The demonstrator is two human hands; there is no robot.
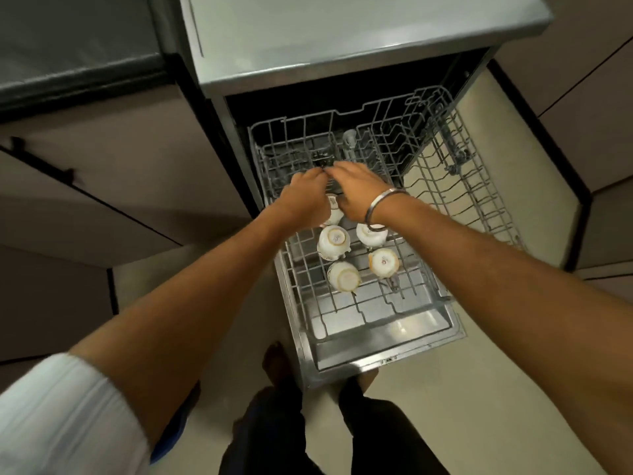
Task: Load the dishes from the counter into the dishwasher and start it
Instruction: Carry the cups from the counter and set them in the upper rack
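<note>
A person is reaching both hands into the pulled-out upper rack (455,214) of an open dishwasher (342,358) at the centre of the frame. The left hand (306,197) is curling its fingers downward over the rack's wires, fingertips meeting those of the right hand (359,190) near a dark item too blurred to identify; whether either hand is gripping it cannot be told. The right hand's fingers are lying fairly straight and close together, a metal bangle (383,209) circling its wrist. Just below the hands, five white cups (334,243) are sitting upside down in the rack, bases facing up, one partly hidden between the wrists. The rack's long axis is running from lower centre toward the upper right.
</note>
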